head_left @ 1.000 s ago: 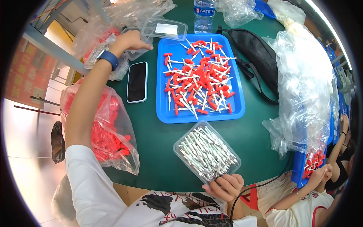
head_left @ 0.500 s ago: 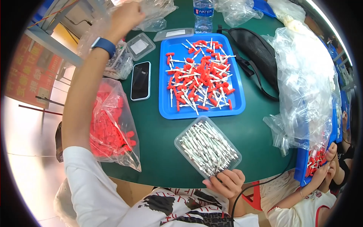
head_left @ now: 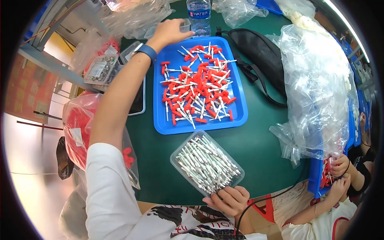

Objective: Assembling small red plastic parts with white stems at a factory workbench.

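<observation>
My left hand (head_left: 172, 33) is stretched over the far left edge of the blue tray (head_left: 158, 116), its fingers closed on a clear plastic lid (head_left: 186, 25) that is partly hidden behind them. My right hand (head_left: 230, 201) grips the near rim of a clear plastic container (head_left: 176, 166), tilted at the table's front edge. Packed inside the container are thin white sticks (head_left: 206, 160) with darker tips. A loose pile of red-headed pieces with white stems (head_left: 198, 86) covers most of the tray.
Left lie a bag of red parts (head_left: 78, 124), a clear box of small parts (head_left: 102, 69) and a partly hidden phone (head_left: 139, 100). A water bottle (head_left: 199, 18) stands behind the tray. Right are a black pouch (head_left: 256, 52), a large plastic bag (head_left: 312, 80) and a co-worker's hands (head_left: 340, 168).
My left hand has come from the far left bags rightward to the lid beside the bottle and taken hold of it. My right hand keeps its grip on the container. The view has shifted.
</observation>
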The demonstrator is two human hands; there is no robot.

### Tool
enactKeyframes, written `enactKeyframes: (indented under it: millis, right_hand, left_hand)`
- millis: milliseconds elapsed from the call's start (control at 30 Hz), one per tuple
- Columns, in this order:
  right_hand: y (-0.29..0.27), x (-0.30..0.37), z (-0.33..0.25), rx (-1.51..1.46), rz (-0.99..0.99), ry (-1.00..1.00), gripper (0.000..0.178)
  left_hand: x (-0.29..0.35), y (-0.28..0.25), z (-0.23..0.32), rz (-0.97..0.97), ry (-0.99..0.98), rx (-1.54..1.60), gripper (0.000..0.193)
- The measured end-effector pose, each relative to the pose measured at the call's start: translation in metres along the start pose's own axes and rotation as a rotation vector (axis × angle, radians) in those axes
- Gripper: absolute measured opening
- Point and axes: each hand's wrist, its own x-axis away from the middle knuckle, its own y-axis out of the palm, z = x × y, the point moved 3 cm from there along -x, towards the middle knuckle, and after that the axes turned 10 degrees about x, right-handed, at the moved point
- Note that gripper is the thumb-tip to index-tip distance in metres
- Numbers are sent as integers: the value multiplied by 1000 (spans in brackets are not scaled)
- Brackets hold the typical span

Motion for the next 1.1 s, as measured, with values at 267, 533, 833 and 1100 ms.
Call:
enactKeyframes:
  millis: [267, 533, 833, 1100]
  right_hand:
    - [-1, -1, 5, -27, -20, -44, 22]
    - [-2, -3, 5, -42, -65, -12, 22]
    - [-2, -2, 4, -39, -85, 8, 22]
    - [-2, -1, 4, -37, -82, 12, 22]
  left_hand:
    - [1, -10, -56, -353, 20, 4, 55]
    - [20, -18, -24, -526, 157, -168, 97]
    - [15, -4, -12, -87, 306, -157, 96]
    - [0, 3, -30, -436, -38, 91, 46]
